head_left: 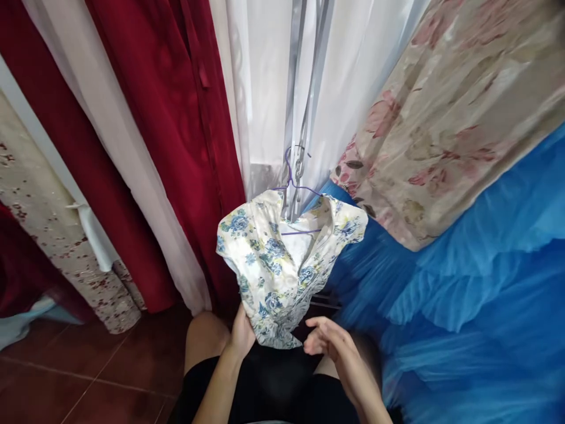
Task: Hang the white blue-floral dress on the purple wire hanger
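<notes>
A white blouse with blue flowers (pixel 271 265) hangs on a thin purple hanger (pixel 289 176) in front of me. The hanger's hook is at a metal chain (pixel 299 168); whether it is hooked in a link I cannot make out. My left hand (pixel 242 333) grips the blouse's lower left edge, its fingers partly hidden behind the cloth. Just off the lower right corner, my right hand (pixel 326 338) is apart from the blouse, fingers loosely bent and spread, with nothing in them.
Dark red curtain-like fabric (pixel 172 118) and white fabric (pixel 265 76) hang behind. On the right are a beige floral cloth (pixel 441 135) and blue ruffled tulle (pixel 463 306). Sequinned beige fabric (pixel 53 218) hangs at the left above the red tiled floor (pixel 101 377).
</notes>
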`<state>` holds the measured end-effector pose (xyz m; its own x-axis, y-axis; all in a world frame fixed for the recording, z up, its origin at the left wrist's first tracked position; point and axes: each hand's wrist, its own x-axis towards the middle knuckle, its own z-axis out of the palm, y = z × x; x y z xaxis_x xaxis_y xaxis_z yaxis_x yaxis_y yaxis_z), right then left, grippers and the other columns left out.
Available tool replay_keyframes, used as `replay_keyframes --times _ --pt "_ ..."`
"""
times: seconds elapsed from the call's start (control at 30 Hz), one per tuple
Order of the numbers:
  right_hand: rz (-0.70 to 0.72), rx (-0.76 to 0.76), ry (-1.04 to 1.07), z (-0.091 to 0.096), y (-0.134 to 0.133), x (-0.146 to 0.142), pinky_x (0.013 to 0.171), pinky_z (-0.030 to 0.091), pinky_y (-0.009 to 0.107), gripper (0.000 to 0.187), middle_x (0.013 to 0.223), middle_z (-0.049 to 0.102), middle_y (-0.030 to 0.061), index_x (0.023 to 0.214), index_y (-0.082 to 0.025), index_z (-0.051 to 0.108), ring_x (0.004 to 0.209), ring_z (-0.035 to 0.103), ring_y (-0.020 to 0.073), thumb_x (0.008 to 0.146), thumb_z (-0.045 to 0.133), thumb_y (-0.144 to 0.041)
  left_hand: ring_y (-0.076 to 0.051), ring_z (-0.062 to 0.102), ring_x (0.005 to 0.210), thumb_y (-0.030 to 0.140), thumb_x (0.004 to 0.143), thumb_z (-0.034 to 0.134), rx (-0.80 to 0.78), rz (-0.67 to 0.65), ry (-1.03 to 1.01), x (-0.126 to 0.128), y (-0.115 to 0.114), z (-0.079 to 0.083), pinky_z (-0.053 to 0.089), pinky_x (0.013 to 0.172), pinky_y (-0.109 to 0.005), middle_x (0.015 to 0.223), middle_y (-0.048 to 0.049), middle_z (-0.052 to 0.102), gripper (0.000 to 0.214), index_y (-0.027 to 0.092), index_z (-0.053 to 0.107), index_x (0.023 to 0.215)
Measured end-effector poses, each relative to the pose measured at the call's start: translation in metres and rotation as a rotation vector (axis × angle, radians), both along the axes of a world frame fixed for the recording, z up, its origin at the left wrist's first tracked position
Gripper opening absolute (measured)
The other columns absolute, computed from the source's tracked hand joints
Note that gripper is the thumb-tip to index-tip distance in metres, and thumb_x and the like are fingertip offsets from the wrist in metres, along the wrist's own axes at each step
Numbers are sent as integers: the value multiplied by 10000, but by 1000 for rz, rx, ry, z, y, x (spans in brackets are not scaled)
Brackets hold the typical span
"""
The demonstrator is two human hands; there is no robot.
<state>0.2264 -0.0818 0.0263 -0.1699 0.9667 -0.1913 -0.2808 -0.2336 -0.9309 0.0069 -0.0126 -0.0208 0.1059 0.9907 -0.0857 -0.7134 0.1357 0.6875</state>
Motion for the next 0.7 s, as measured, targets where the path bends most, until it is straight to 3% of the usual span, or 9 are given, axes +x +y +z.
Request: replay_keyframes --times 0.1,0.17,0.27,0.43,0.7 --pt "-6 62 -119 4 35 -15 527 380 254 449 750 690 46 1034 -181 619 545 549 141 907 619 -612 -331 479 1400 534 771 775 -15 86 243 -3 -9 0 373 1175 -437 1366 -95 659 583 213 699 1251" --pt "-49 149 -220 9 60 -25 487 305 244 416 688 641 2 950 -202 575 478 442 110 896 631 -611 -319 472 1412 469 804 769 62 78 411 1 -9 9 345 1195 -421 1398 -88 642 553 211 686 1285" --pt "-93 274 -319 13 84 -35 536 336 255 390 581 550 -27 774 -209 521 513 440 122 905 631 -560 -300 529 1361 455 900 677 177 5 503 8 -11 22 366 1181 -419 1415 -89 628 491 210 665 1326" --pt "-115 256 -287 9 80 -48 515 309 252 334 556 539 -27 781 -201 541 500 419 119 902 626 -500 -297 569 1318 470 928 644 156 -22 452 11 -19 27 389 1165 -429 1393 -93 644 497 221 645 1358" --pt "-213 327 -190 19 73 -70 490 285 242 264 560 455 -47 757 -185 587 502 346 107 875 603 -421 -323 531 1365 510 835 739 111 -55 305 27 -22 46 340 1203 -460 1359 -107 666 511 194 721 1236"
